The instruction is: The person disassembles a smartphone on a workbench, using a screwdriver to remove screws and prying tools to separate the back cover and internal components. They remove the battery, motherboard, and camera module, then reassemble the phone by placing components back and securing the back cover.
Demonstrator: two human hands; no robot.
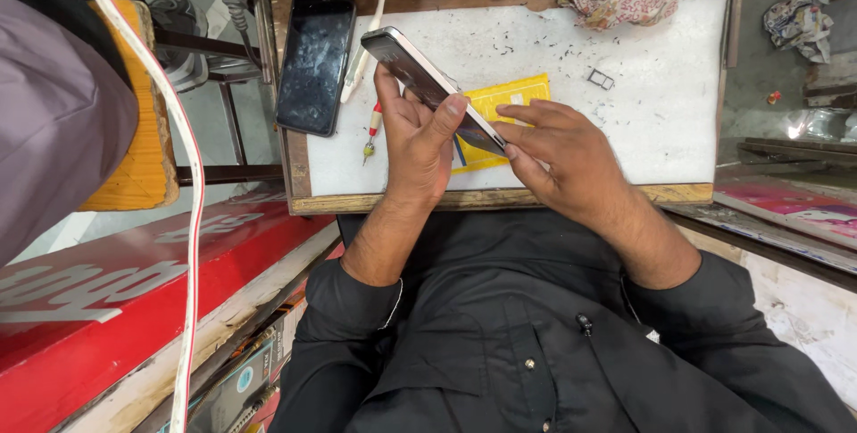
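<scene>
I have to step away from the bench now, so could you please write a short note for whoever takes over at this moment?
Left hand: holds the phone tilted above the white work mat, fingers wrapped round its edge.
Right hand: fingertips at the phone's lower end, holding nothing else.
On the mat: yellow packet under the phone, small screwdriver, a second dark phone lying flat, a small metal tray piece.
Done: cannot tell; the held phone looks closed.
Left: whatever the right fingers are working at that lower end.

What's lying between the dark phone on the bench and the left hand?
Head view: a small red-handled screwdriver and a white strip tool lie between the dark phone and left hand.
</scene>
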